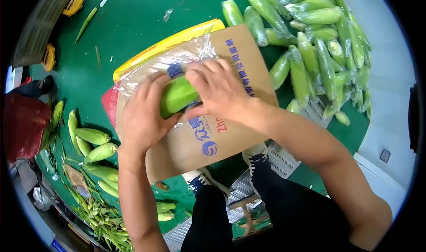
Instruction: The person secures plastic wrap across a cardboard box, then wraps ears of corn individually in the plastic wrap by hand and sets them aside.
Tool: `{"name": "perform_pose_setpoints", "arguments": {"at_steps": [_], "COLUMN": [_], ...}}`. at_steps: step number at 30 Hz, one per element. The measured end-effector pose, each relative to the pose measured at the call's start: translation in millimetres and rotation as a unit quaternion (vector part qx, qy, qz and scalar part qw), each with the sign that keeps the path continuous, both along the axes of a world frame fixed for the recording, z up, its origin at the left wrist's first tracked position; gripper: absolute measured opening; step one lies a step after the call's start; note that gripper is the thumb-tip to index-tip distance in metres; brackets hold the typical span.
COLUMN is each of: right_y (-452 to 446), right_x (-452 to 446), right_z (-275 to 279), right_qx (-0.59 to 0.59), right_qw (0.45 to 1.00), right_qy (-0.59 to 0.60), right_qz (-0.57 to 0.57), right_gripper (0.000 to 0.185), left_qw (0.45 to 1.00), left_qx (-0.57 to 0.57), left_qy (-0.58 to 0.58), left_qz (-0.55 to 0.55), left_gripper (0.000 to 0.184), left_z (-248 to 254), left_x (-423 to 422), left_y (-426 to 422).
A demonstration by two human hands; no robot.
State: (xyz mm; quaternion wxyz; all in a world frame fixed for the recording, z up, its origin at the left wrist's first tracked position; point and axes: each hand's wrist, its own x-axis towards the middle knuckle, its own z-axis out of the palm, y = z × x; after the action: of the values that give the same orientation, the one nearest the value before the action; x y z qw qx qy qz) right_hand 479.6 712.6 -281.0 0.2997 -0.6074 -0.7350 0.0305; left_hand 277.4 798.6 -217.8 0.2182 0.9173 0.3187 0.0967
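Observation:
Between my two hands lies an ear of corn in its green husk [179,95], over a sheet of clear plastic wrap [195,50]. My left hand [144,110] curls round its left end, thumb along the near side. My right hand [217,87] grips the right end, fingers over the top. Beneath them is a flat cardboard sheet [177,156] with blue and red print. The wrap spreads across the cardboard's upper part, and a yellow roll or packet [168,45] lies along its far edge.
Wrapped corn [319,47] is heaped at the right. Unwrapped corn ears [95,143] lie at the left on the green floor [133,7], above a pile of husk trimmings [102,221]. A metal grating [284,158] runs near my shoes. Another person's dark red clothing [26,123] shows at far left.

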Motion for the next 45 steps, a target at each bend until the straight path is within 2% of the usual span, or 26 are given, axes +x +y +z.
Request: {"name": "perform_pose_setpoints", "arguments": {"at_steps": [1, 2, 4, 5, 6, 9, 12, 13, 14, 16, 18, 20, 22, 23, 24, 26, 28, 29, 30, 32, 35, 36, 37, 39, 42, 45], "right_y": [0.9, 1.0, 4.6, 6.5, 6.9, 2.7, 5.6, 4.4, 3.6, -3.0, -16.6, -41.3, -67.0, -78.3, -72.2, -54.6, -16.2, 6.1, 24.7, 43.3, 62.4, 64.4, 66.9, 66.1, 30.5, 22.9], "right_x": [2.4, 2.7, 3.2, 3.9, 3.8, 5.8, 10.3, 13.2, 13.3, 15.7, 19.1, 15.3, 13.6, 10.2, 13.6, 14.4, 14.3, 10.8, 8.2, 9.9, -0.8, 0.1, -0.1, 7.4, 4.7, 12.1], "right_z": [1.6, 1.4, -3.7, -7.4, -10.2, -12.6, -3.9, 0.7, 7.1, 19.9, 25.3, 33.9, 38.8, 42.8, 41.6, 35.9, 34.7, 36.9, 40.9, 54.7, 38.5, 29.0, 23.3, 26.3, 52.3, 73.1], "right_qx": [-0.02, -0.037, -0.029, -0.019, -0.01, 0.002, 0.026, 0.012, -0.002, -0.038, -0.069, -0.101, -0.128, -0.203, -0.154, -0.063, 0.041, 0.018, -0.002, -0.065, -0.08, -0.069, -0.057, -0.111, -0.258, -0.438], "right_qw": [0.999, 0.995, 0.997, 0.997, 0.997, 0.996, 0.997, 0.998, 0.998, 0.994, 0.985, 0.973, 0.959, 0.95, 0.958, 0.968, 0.986, 0.998, 0.999, 0.997, 0.99, 0.989, 0.988, 0.98, 0.946, 0.863], "right_qy": [-0.046, -0.088, -0.065, -0.063, -0.063, -0.083, -0.069, -0.067, -0.064, -0.093, -0.112, -0.092, -0.046, -0.018, -0.027, -0.036, -0.077, -0.014, 0.047, 0.046, -0.099, -0.114, -0.129, -0.106, -0.022, -0.006], "right_qz": [0.012, 0.027, 0.04, 0.043, 0.048, 0.045, 0.03, 0.006, -0.022, 0.03, 0.116, 0.187, 0.248, 0.238, 0.24, 0.238, 0.143, 0.058, -0.026, 0.01, 0.064, 0.067, 0.069, 0.127, 0.197, 0.251], "right_gripper": [0.074, 0.079, 0.09, 0.093, 0.097, 0.084, 0.076, 0.076, 0.076, 0.073, 0.073, 0.077, 0.078, 0.081, 0.08, 0.077, 0.069, 0.069, 0.069, 0.071, 0.072, 0.07, 0.069, 0.065, 0.058, 0.056], "left_qw": [0.992, 0.974, 0.992, 0.994, 0.994, 0.992, 0.961, 0.942, 0.903, 0.836, 0.674, 0.662, 0.879, 0.952, 0.962, 0.98, 0.972, 0.96, 0.914, 0.893, 0.972, 0.984, 0.974, 0.946, 0.975, 0.991], "left_qx": [0.009, 0.015, 0.051, -0.012, 0.03, 0.078, 0.135, 0.148, 0.019, -0.065, -0.178, -0.171, -0.104, -0.05, -0.046, 0.029, 0.046, 0.077, 0.248, 0.295, -0.016, -0.009, 0.156, 0.299, 0.202, -0.005], "left_qy": [-0.125, -0.223, -0.091, -0.07, -0.061, 0.057, 0.026, -0.052, -0.084, -0.301, -0.573, -0.598, -0.329, -0.189, -0.17, -0.051, 0.095, 0.159, 0.149, 0.085, 0.007, 0.089, 0.109, 0.116, 0.092, 0.132], "left_qz": [-0.03, 0.042, 0.068, 0.083, 0.081, 0.081, 0.24, 0.298, 0.421, 0.454, 0.431, 0.418, 0.328, 0.237, 0.209, 0.192, 0.211, 0.216, 0.285, 0.331, 0.233, 0.152, 0.119, 0.055, 0.024, 0.014], "left_gripper": [0.071, 0.062, 0.066, 0.067, 0.062, 0.032, 0.01, 0.005, 0.004, 0.01, 0.013, 0.012, 0.011, 0.015, 0.044, 0.045, 0.048, 0.047, 0.045, 0.044, 0.048, 0.055, 0.056, 0.06, 0.077, 0.067], "left_z": [-9.9, -28.2, -31.7, -33.6, -39.3, -39.7, -62.8, -66.8, -66.5, -63.5, -61.7, -34.4, -30.0, -23.2, -28.1, -23.8, -22.4, -10.6, -25.4, -27.7, 0.3, -0.5, -2.4, -0.2, 4.0, 18.7], "left_x": [-19.4, -49.0, -111.9, -120.7, -126.3, -121.5, -106.9, -104.3, -102.7, -89.8, -79.9, -69.5, -79.1, -78.2, -73.6, -63.7, -43.1, -28.5, -19.2, -8.1, -6.7, -8.5, -6.2, -1.4, -10.6, -13.1], "left_y": [2.7, -4.4, -15.2, -18.8, -24.1, -28.6, -33.5, -40.3, -51.6, -85.6, -116.8, -150.1, -180.5, -185.1, -182.2, -159.0, -99.4, -56.1, -20.6, 50.6, 79.0, 73.9, 55.7, 21.9, -14.7, -36.1]}}
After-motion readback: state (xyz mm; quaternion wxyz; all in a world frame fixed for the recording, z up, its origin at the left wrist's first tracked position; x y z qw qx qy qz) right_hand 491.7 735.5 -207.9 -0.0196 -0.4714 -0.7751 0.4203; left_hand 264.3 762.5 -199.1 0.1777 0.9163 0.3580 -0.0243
